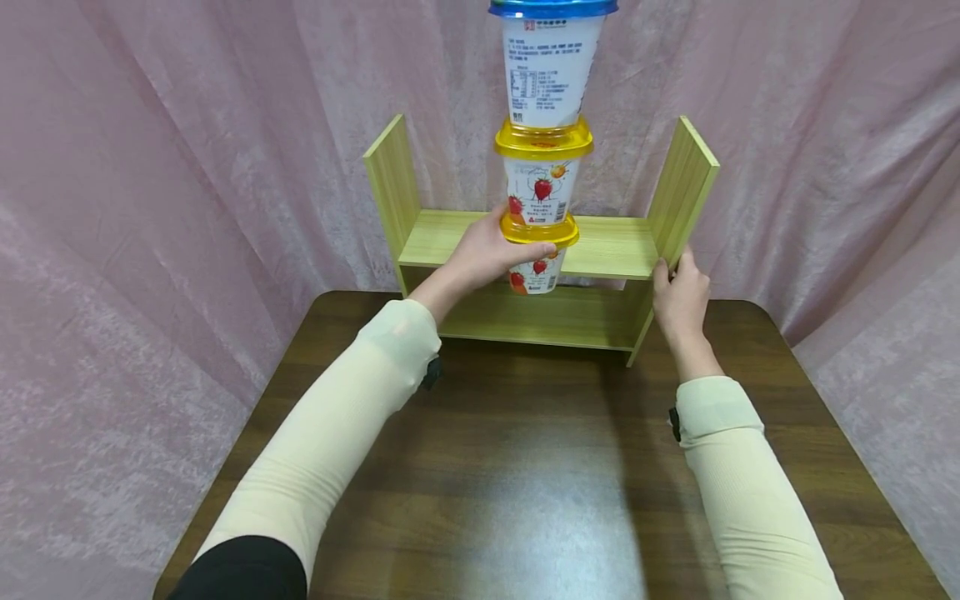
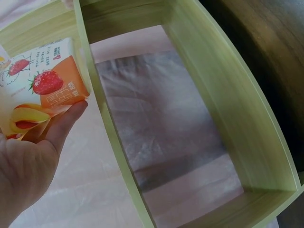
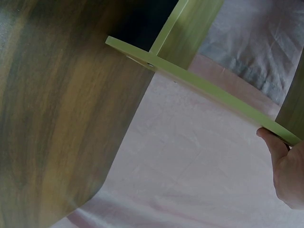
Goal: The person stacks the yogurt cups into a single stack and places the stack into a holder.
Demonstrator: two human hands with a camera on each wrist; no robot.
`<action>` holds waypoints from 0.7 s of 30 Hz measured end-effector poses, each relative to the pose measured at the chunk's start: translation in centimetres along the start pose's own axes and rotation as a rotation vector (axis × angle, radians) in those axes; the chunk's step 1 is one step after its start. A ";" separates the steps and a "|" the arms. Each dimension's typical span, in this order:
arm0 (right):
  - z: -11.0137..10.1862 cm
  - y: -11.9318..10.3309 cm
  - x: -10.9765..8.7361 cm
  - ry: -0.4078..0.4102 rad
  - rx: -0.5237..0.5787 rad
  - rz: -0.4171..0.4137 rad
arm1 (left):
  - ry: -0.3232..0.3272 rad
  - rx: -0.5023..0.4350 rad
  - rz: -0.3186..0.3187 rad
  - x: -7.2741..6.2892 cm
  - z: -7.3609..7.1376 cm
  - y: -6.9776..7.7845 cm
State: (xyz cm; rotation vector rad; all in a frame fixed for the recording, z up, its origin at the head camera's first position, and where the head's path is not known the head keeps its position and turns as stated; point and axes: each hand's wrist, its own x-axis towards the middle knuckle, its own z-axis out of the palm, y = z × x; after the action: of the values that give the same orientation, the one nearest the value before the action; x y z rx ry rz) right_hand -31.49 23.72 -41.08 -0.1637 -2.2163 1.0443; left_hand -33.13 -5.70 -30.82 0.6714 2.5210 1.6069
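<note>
A small wooden shelf [image 1: 540, 317] with raised sides stands at the far end of the table. My left hand [image 1: 480, 250] grips the lowest of three stacked plastic cups near its yellow lid. This bottom cup [image 1: 537, 271] has strawberry pictures and overlaps the front edge of the upper board; whether it touches the board I cannot tell. On it stands a similar yellow-lidded cup [image 1: 542, 187], topped by a larger white cup [image 1: 553, 71] with a blue lid. My right hand [image 1: 681, 300] holds the shelf's right side panel [image 1: 686, 192], thumb in front, other fingers partly hidden.
The dark brown wooden table [image 1: 480, 467] has rounded far corners. Pink curtains [image 1: 187, 167] hang behind it and along both sides. The shelf's lower compartment shows open at the back in the left wrist view, with pink cloth [image 2: 161, 118] beyond.
</note>
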 end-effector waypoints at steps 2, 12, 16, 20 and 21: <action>0.0 0.0 -0.1 0.003 -0.002 0.001 | 0.000 -0.002 -0.002 0.0 -0.1 0.0; 0.0 -0.1 -0.5 -0.003 0.015 0.015 | 0.006 -0.015 -0.018 0.2 -0.2 0.0; 0.0 0.0 -0.6 0.001 0.017 0.018 | 0.001 -0.026 -0.021 0.3 -0.2 0.1; 0.1 0.0 -0.6 0.000 0.018 0.018 | 0.001 -0.031 -0.017 0.4 -0.3 0.2; 0.1 0.0 -0.7 -0.001 0.019 0.017 | 0.001 -0.031 -0.014 0.5 -0.3 0.2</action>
State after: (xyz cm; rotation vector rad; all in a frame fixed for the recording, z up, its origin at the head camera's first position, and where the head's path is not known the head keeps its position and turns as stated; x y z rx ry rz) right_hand -31.02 23.40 -41.42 -0.1746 -2.2088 1.0745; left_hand -33.58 -5.68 -30.42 0.6486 2.4911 1.6384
